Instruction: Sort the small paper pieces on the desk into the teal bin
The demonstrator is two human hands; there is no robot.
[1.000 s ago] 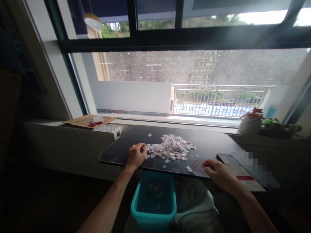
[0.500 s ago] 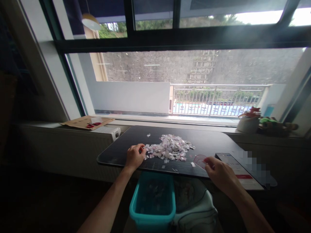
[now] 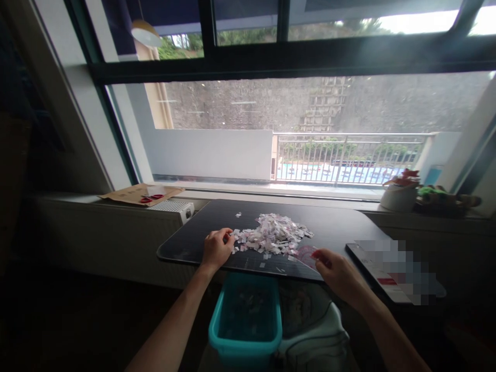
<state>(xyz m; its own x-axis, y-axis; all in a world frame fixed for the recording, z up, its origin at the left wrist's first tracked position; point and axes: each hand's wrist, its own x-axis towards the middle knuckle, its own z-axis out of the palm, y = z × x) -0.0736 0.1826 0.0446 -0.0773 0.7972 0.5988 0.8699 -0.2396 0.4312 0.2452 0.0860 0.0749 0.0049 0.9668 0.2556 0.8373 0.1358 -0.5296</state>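
Observation:
A heap of small paper pieces (image 3: pixel 277 233), pale with pinkish tints, lies in the middle of the dark table (image 3: pixel 333 222). At its left edge rests my left hand (image 3: pixel 218 248), fingers curled in toward the thumb; whatever they pinch is too small to make out. My right hand (image 3: pixel 336 269) grips a clear plastic protractor (image 3: pixel 306 255) with pink markings between thumb and fingers. The protractor's far edge reaches the pile's lower right side, low over the tabletop. A few loose pieces are scattered around the heap.
Below the table's front edge stands a turquoise bin (image 3: pixel 245 338) with paper pieces inside. A flat box (image 3: pixel 382 274), partly blurred out, lies on the table's right. Red-handled scissors (image 3: pixel 152 198) and brown paper (image 3: pixel 127 194) sit at the sill's left; a pot (image 3: pixel 400 195) stands right.
My right hand has moved left with the protractor, bringing it up against the heap's lower right edge. My left hand has stayed almost in place.

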